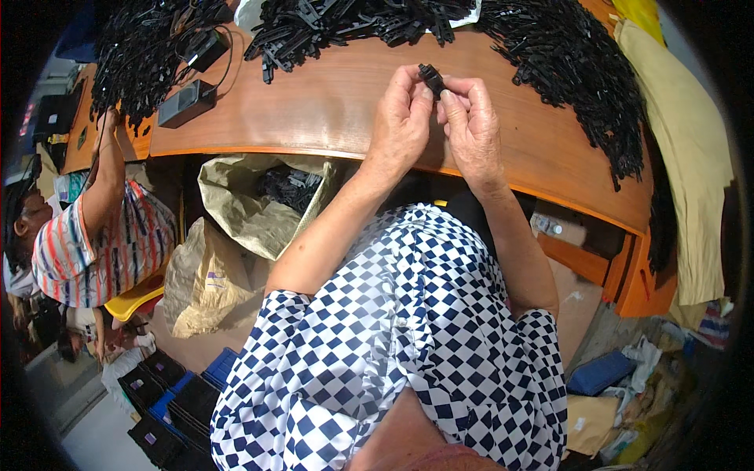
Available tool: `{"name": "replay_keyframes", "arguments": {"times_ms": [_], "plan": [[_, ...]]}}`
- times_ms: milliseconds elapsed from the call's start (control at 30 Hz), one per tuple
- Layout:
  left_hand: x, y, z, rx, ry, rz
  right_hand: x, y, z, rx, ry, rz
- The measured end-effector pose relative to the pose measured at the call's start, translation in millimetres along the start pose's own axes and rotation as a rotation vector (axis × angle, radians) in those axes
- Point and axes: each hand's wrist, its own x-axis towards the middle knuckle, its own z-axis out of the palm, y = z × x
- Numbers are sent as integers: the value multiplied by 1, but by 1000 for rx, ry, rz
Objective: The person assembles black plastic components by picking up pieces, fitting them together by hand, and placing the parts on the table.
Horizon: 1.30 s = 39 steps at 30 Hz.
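Above the front part of the wooden table [314, 110], both my hands meet around one small black plastic part [430, 78]. My left hand [402, 118] pinches it from the left between thumb and fingers. From the other side my right hand [473, 122] grips it too, its fingers curled and thumb up. The part's lower end is hidden by my fingertips. Straight beyond my hands lies a heap of long black plastic pieces [338, 27]. A second black heap [577, 86] spreads along the table's right side.
A black box-shaped device [187, 104] with a cable sits on the table's left. Below the edge an open woven sack [228, 196] holds black pieces. At far left a co-worker in a striped shirt [102, 243] reaches to another black pile [141, 63]. Yellowish cloth [683, 157] hangs at right.
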Motion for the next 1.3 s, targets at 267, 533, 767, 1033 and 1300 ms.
{"name": "replay_keyframes", "arguments": {"times_ms": [267, 533, 767, 1033, 1300], "plan": [[-2, 7, 5, -200, -2, -88, -8, -3, 6, 141, -6, -21], [0, 1, 6, -255, 23, -201, -12, -2, 4, -66, 29, 20], [-2, -4, 8, -190, -5, -211, -13, -5, -8, -391, 27, -146], [-8, 19, 1, -287, -108, -171, -13, -22, -30, -93, -192, 177], [-6, 20, -2, -323, -164, -190, -18, -23, -22, 94, -112, 288]]}}
